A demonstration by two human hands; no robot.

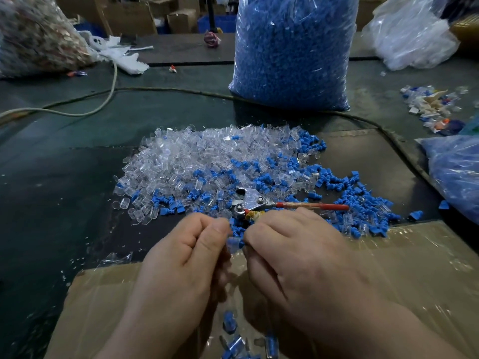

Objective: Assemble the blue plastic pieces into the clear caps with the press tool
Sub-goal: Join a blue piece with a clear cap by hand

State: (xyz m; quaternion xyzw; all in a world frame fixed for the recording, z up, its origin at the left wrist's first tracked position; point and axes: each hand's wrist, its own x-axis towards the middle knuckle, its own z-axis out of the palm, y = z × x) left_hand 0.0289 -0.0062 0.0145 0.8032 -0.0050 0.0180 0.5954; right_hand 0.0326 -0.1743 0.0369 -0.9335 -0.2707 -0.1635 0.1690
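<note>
- Dark green table [64, 177], across the whole frame.
- Cardboard sheet [414, 268] under clear film, along the bottom and lower right.
- Tall clear bag [290, 53] packed with blue parts, upright at top centre.
- Heap of clear caps [186, 161], centre of frame.
- Loose blue pieces [363, 200], mixed through the heap's near side and spread toward centre right.
- Right hand [293, 255], lower centre right, fingers curled, fingertips pinching the blue piece from the right.
- Left hand [181, 260], lower centre left, fingers curled, thumb and forefinger pinching the same piece from the left.
- Press tool [259, 203], metal head and red handle pointing right, lying on the heap just above the hands; contact with the right hand impossible to tell.
- Blue-filled caps [230, 320], a few at bottom centre on the cardboard, between the wrists.
- Blue piece [234, 243], between the two hands' fingertips, below the tool's head; any clear cap on it too blurred to tell.
</note>
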